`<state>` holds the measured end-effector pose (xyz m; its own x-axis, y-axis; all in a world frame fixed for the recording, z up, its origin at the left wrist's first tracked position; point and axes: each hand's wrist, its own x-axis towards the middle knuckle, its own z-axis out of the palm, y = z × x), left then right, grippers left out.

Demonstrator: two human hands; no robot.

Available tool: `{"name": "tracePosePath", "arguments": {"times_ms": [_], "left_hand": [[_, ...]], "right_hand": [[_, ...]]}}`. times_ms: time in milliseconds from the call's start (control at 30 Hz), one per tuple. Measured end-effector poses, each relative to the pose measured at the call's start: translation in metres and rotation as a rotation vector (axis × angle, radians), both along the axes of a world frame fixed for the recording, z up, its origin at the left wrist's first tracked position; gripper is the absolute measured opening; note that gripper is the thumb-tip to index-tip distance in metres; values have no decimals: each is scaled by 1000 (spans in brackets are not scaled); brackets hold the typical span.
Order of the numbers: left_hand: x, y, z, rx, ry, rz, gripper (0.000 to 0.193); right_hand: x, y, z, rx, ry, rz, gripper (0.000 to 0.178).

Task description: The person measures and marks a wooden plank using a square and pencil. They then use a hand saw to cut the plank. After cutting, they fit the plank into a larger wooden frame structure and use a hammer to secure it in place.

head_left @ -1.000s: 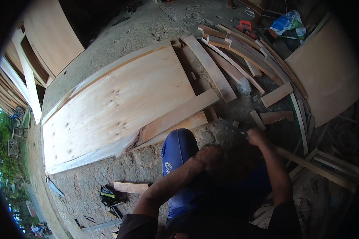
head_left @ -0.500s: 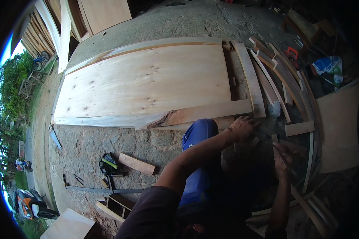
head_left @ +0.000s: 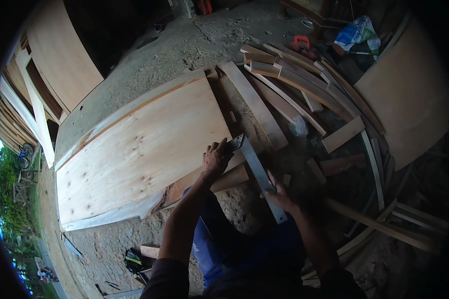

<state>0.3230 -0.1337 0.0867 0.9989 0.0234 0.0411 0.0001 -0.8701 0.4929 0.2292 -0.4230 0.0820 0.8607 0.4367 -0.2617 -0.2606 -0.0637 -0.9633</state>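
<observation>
A metal try square point(head_left: 257, 169) lies across the end of a light wooden board point(head_left: 189, 180) along the near edge of a plywood panel point(head_left: 144, 154). My left hand point(head_left: 217, 158) is closed on the square's dark stock, close to the panel's near right corner. My right hand point(head_left: 281, 195) grips the silver blade toward its free end, with fingers wrapped over its edge. Beyond the square, another board point(head_left: 254, 102) lies crosswise past the panel's right end.
Several lengths of cut timber point(head_left: 309, 87) are piled to the right, with a crumpled clear plastic bag point(head_left: 299, 127) beside them. A red tool point(head_left: 302, 45) and a blue-white sack point(head_left: 358, 37) sit farther back. A large brown sheet point(head_left: 409, 94) leans at right. A hand saw point(head_left: 72, 246) lies at left.
The view has turned and shifted right. My left hand now holds the try square's stock over the board's end, and my right hand has come in from the right with the square's blade.
</observation>
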Motion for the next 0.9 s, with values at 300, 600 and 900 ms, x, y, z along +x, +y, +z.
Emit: {"name": "tracePosePath", "arguments": {"times_ms": [300, 600, 900], "left_hand": [[63, -28, -62, -45, 31, -7, 60], [54, -25, -113, 114, -22, -20, 34], [26, -16, -107, 307, -115, -16, 52]], "right_hand": [[54, -21, -67, -48, 95, -142, 53], [58, -24, -95, -244, 9, -49, 52], [35, -11, -83, -425, -120, -78, 44]]}}
